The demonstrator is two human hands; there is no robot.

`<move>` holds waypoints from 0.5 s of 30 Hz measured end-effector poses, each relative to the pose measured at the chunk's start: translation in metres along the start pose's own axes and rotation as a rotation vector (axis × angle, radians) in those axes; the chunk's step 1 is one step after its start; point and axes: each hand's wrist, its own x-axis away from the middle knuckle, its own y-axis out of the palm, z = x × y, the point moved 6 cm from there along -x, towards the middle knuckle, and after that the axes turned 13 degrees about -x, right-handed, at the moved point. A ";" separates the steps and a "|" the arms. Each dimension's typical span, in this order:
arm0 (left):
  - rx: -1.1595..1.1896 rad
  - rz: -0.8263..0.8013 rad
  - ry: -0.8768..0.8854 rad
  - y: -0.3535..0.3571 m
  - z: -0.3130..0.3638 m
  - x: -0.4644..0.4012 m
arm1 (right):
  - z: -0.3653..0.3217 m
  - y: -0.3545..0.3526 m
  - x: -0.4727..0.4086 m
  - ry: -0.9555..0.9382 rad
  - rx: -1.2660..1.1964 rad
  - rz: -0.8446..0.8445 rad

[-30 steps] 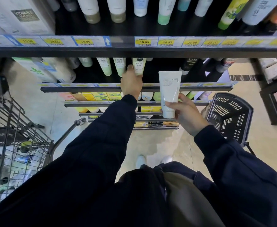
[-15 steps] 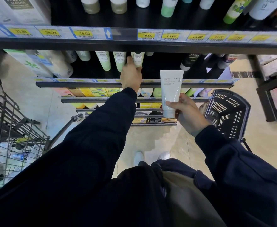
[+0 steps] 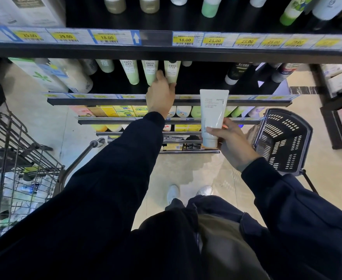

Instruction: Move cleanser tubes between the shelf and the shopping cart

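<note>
Cart wire point(image 3: 14, 158) is seen at the lower left of the frame, with pale bottles lying inside. Left of centre, the left hand point(image 3: 161, 96) has been pushed further into the shelf point(image 3: 166, 101) than a second ago, and a pale green cleanser tube point(image 3: 172, 72) is now pinched at its cap end; a pick-up is judged to be under way. Neighbouring green tubes point(image 3: 131, 71) are packed close and could be knocked. Right of centre, a white cleanser tube point(image 3: 213, 116) is gripped upright by the right hand point(image 3: 232, 144), clear of the shelf. A black basket point(image 3: 283, 138) stands at the right.
</note>
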 end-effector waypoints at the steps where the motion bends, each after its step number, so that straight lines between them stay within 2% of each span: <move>1: -0.023 0.009 0.032 -0.002 -0.001 0.005 | 0.001 0.002 0.000 -0.004 0.006 -0.004; 5: -0.165 0.022 0.223 -0.002 -0.014 0.018 | -0.009 0.012 -0.007 -0.047 0.091 -0.031; 9: -0.342 -0.032 0.413 0.009 -0.033 0.019 | -0.040 0.028 -0.026 -0.179 0.258 -0.070; 15: -0.396 -0.038 0.472 0.018 -0.045 0.007 | -0.070 0.044 -0.065 -0.337 0.476 -0.121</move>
